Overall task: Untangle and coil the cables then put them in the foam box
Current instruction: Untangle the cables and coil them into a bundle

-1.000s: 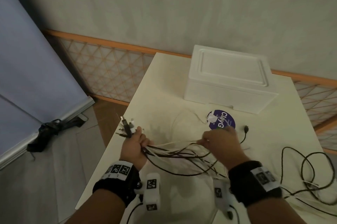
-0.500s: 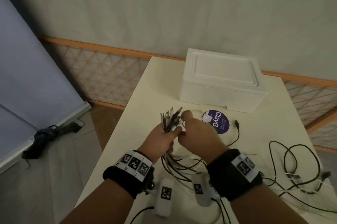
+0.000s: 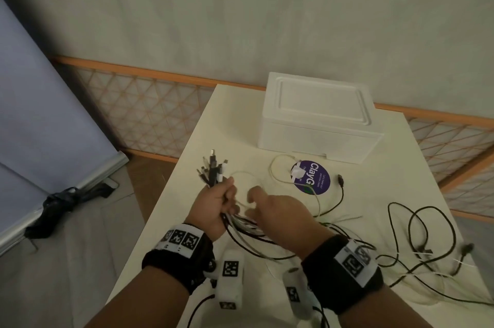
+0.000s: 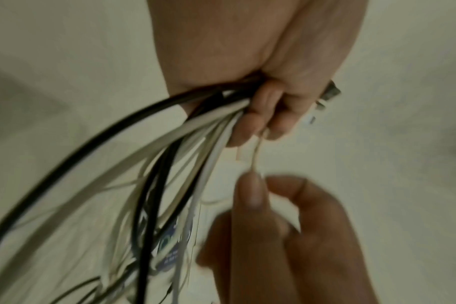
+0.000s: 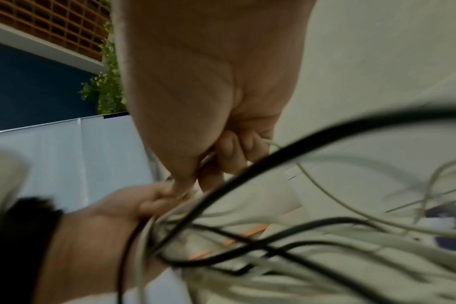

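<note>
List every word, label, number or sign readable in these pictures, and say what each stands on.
"ClayG": large white letters on the round purple sticker on the table, the word's end hidden by a cable.
Smaller white lines on the same sticker: too small to read.
Black-and-white square marker codes on the wristbands and on the white wrist cameras: patterns only, no words.
Foam box: no print visible.

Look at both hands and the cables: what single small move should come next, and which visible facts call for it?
Probably draw the thin white cable rightward, free of the bundle of cables. The left hand grips that bundle, plugs up, while the right hand pinches the one strand beside it. The strands below are crossed, loose cables lie on the table, and the foam box is lidded.
</note>
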Tool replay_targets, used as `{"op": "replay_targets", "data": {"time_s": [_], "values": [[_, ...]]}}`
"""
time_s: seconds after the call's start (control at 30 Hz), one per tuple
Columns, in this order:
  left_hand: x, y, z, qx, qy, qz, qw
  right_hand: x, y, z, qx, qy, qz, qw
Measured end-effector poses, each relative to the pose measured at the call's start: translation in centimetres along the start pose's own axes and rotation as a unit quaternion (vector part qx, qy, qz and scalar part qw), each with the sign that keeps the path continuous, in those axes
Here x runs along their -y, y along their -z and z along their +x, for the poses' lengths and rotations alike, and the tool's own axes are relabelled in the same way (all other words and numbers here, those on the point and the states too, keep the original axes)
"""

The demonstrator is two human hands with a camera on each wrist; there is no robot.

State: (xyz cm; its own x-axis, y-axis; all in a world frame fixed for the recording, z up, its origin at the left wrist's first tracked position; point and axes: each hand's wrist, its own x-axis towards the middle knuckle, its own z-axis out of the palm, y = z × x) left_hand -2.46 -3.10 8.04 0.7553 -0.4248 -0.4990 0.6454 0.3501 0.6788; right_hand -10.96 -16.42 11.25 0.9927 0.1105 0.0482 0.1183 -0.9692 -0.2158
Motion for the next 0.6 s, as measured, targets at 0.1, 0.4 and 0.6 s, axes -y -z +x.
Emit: {"op": "replay_targets", "data": {"time_s": [0.1,0.4,0.6], "values": [[-1.3,2.8,1.5,-0.086,-0.029,-0.04,0.995,-3.5,1.4,-1.7,0.032,-0.107,0.012,0.994],[-3.4,8.0,2.3,-0.224,-0.066,-0.027,0.972,-15.1,4.0,-9.6,-0.07,-0.388,-0.069,0.917],[-3.8,5.8,2.0,-0.184,-0.05,0.029,0.981,-14.7,2.2,-8.4,-0.127,-0.465,-0.101,0.871]]}}
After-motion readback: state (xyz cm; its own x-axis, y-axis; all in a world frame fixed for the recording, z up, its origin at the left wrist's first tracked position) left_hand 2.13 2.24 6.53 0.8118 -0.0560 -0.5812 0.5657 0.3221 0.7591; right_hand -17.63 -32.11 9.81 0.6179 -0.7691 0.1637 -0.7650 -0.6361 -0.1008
